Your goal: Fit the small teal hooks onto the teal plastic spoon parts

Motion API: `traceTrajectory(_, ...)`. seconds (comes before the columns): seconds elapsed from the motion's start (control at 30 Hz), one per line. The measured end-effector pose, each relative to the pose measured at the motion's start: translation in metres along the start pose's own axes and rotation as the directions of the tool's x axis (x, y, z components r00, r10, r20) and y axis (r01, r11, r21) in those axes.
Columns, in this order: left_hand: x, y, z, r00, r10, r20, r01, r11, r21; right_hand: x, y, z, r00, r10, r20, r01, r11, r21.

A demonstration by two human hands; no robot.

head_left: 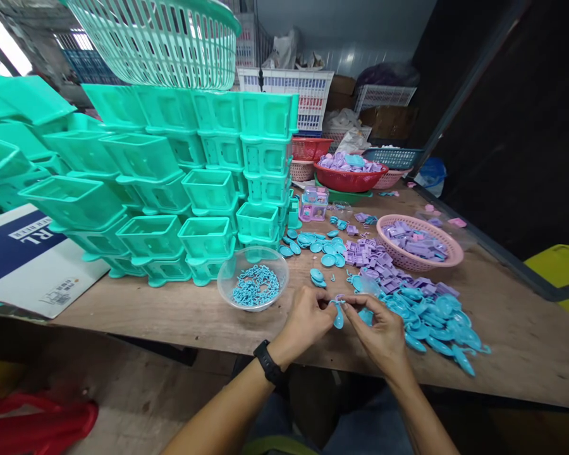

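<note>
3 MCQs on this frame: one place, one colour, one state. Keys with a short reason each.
1. Where is the clear bowl of chain links?
A. left of the hands
B. inside the pink basket
C. on the cardboard box

2. What colour are the stacked tubs?
A. red
B. green
C. yellow

3. What are the hands doing?
A. resting flat on the table
B. both pinching one blue piece
C. lifting the bowl

Keys: 1 A, it sits on the table left of the left hand. 2 B, all are mint green. 3 B, left hand and right hand meet on the blue piece.
</note>
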State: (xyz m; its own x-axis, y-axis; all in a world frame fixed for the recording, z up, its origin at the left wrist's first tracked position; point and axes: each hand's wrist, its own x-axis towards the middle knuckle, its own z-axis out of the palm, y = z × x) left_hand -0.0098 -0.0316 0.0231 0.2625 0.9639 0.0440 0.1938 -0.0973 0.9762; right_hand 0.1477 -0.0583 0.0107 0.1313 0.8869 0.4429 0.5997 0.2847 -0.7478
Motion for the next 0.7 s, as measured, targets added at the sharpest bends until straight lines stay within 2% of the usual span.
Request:
traceTrajectory(0.13,-0.003,-0.002,-0.001,0.988,0.152,0.000,-0.149,0.970,0.194,-0.008,0.008,0.007,0.999,0.046,-0.022,-0.046,0.999,0.023)
traceTrajectory(0.23,-0.006,-0.005,0.002,0.979,0.205,-0.005,-0.194,0.935,0.297,-0.012,0.011,0.010,0.997,0.059,-0.046,-0.058,0.998,0.020)
traceTrajectory(0.3,-0.006,-0.009,0.005,0.981,0.194,-0.008,-0.183,0.937,0.296,-0.013,0.010,0.009,0.997,0.060,-0.042,-0.060,0.998,-0.004)
traceTrajectory(0.37,-0.005,-0.012,0.008,0.984,0.172,0.033,-0.175,0.954,0.242,-0.010,0.008,0.004,0.998,0.060,-0.035,-0.062,0.996,-0.064)
traceTrajectory(0.47,0.006,-0.017,0.009,0.982,0.179,0.060,-0.189,0.954,0.232,0.001,0.013,-0.017,0.992,0.086,-0.090,-0.100,0.980,-0.170)
traceTrajectory(0.53,0.018,-0.019,0.006,0.975,0.222,0.001,-0.207,0.905,0.372,0.011,0.024,-0.037,0.977,0.104,-0.186,-0.150,0.955,-0.255)
traceTrajectory(0.6,0.032,-0.021,0.003,0.969,0.244,-0.029,-0.184,0.798,0.574,0.022,0.043,-0.060,0.953,0.110,-0.283,-0.214,0.903,-0.373)
traceTrajectory(0.7,0.048,-0.025,-0.002,0.992,0.129,0.016,-0.094,0.635,0.767,0.034,0.074,-0.088,0.927,0.179,-0.331,-0.346,0.753,-0.561)
